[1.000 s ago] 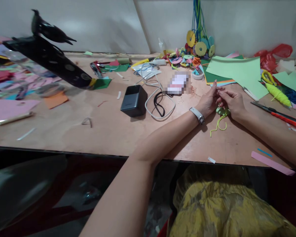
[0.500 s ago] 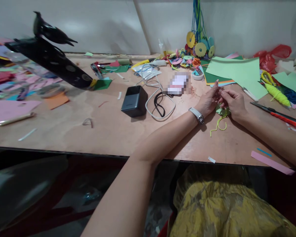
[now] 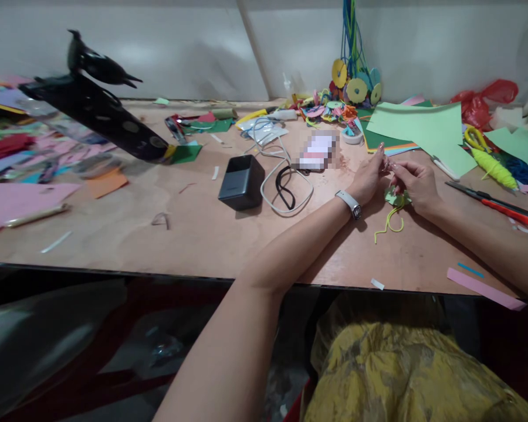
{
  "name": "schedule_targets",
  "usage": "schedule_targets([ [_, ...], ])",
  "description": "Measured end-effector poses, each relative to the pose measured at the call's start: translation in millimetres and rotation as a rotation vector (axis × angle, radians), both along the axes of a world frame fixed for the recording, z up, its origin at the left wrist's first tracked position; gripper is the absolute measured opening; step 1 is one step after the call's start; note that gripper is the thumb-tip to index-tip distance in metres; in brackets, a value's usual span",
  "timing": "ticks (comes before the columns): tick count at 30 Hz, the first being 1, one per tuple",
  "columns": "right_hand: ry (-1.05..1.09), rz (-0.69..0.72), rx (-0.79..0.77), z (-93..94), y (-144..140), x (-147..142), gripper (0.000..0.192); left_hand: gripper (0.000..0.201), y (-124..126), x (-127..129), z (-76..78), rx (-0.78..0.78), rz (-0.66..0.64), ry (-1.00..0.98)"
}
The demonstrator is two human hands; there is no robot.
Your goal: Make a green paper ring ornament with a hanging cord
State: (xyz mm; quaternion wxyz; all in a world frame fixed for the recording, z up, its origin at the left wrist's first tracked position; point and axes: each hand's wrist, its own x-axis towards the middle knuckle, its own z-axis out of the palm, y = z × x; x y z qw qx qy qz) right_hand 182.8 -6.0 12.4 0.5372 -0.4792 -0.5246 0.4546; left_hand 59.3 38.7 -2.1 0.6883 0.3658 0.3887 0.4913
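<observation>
Place: craft workspace | Signs: green paper sheets (image 3: 416,124), yellow yarn (image 3: 495,167), scissors (image 3: 510,213), corded discs (image 3: 352,94), scrap-strewn worktable (image 3: 193,240)

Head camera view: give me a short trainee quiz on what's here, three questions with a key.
1. True or false: the red bag lies farther from the camera than the pink strip.
2. Multiple choice: what colour is the string by the small green piece? A) dark blue B) yellow-green C) white
3. Short answer: which of the person's wrists wears the watch?

Key: 1. True. 2. B. 3. The left.
</observation>
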Motion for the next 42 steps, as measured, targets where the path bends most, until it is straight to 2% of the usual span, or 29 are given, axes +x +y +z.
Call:
schedule_targets([
  [5, 0.016, -0.012, 0.005, 0.1, -0.5, -0.3, 0.016, 0.037, 0.9, -1.6, 2.5, 0.129, 0.0, 0.077],
  [11, 0.036, -0.02, 0.018, 1.2, -1.0, 0.9, 0.018, 0.022, 7.9, -9.3, 1.0, 0.128, 0.023, 0.085],
  [17, 0.052, -0.017, 0.024, -0.2, 0.4, 2.7, 0.02, 0.026, 6.7, -14.6, 2.5, 0.13, -0.005, 0.118],
  [19, 0.051, -0.012, 0.029, -1.6, 1.6, 3.1, 0.021, 0.028, 5.9, -14.7, 1.8, 0.089, -0.009, 0.037],
  [23, 0.058, -0.013, 0.027, -3.3, 3.6, 4.0, 0.02, 0.036, 5.9, -15.3, -1.7, 0.001, -0.043, -0.258],
  [26, 0.063, -0.012, 0.027, -4.0, 3.9, 4.6, 0.017, 0.047, 5.8, -15.8, -2.5, -0.045, -0.059, -0.372],
  [30, 0.081, -0.004, 0.022, -6.0, 4.3, 4.9, 0.016, 0.06, 5.5, -16.1, -2.5, -0.067, -0.052, -0.415],
  [36, 0.056, -0.013, 0.044, -9.7, 6.9, 5.6, 0.02, 0.056, 6.8, -15.9, -6.1, -0.04, -0.088, -0.456],
  [42, 0.055, -0.015, 0.053, -9.8, 9.0, 6.1, 0.019, 0.059, 3.0, -12.2, -0.7, -0.12, -0.083, -0.515],
])
